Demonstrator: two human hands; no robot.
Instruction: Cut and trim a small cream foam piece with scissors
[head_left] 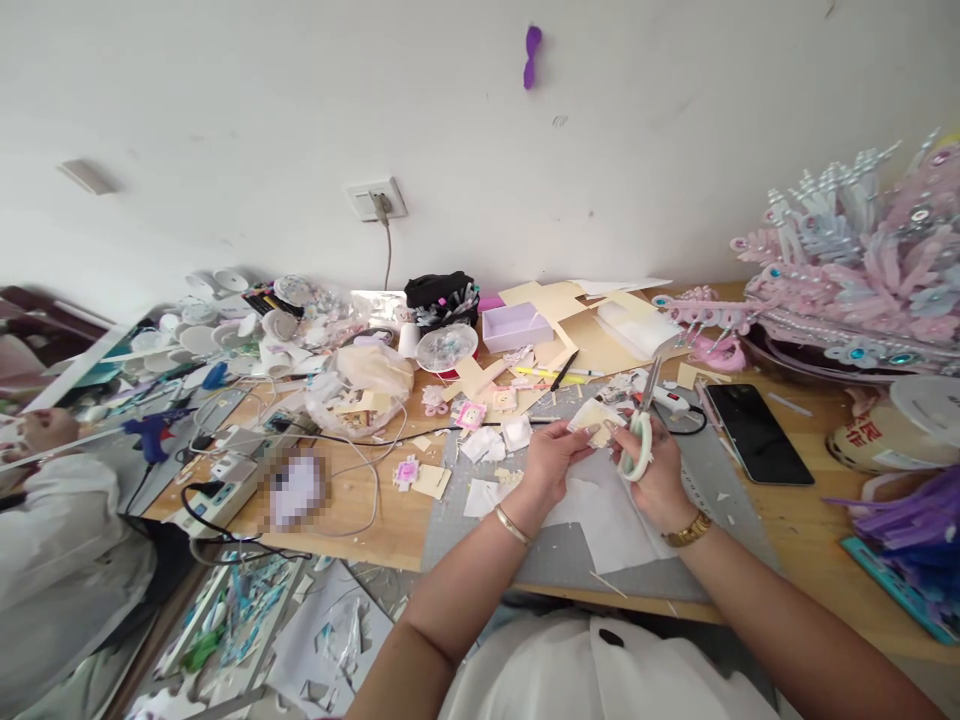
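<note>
"Wooden surface (394,525), white wall (262,100) beyond. What are you gripping?"

"Your left hand (550,464) pinches a small cream piece (597,422), perhaps paper, above the grey mat (454,550); your right hand (661,480) grips scissors (637,447), blades pointing away from you."

The left fingers (579,441) cover one edge of the pale piece (598,420); the right fingers (619,438) partly hide the scissors (637,449). Well left of both, a lilac item (295,489) is pixelated. The frame cuts off purple strips (904,515) far right of them and a person (64,570) far left.
</note>
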